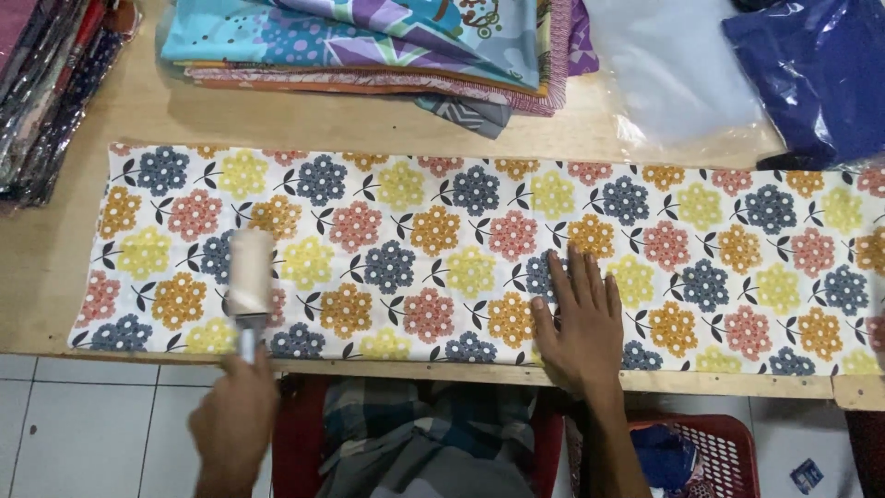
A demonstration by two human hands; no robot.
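Observation:
A long strip of white cloth (479, 194) printed with yellow, orange, pink and dark blue flower clusters lies flat along the wooden table (138, 106). My left hand (232, 420) grips the handle of a lint roller (250, 274), whose pale roll rests on the cloth near its left end. My right hand (577, 323) lies flat on the cloth with its fingers spread, near the table's front edge.
A stack of folded patterned fabrics (387, 46) sits at the back. Dark bagged items (46, 83) lie at the far left. A clear plastic bag (673, 74) and a blue bagged item (820, 74) lie at the back right. A red basket (710, 452) stands below the table.

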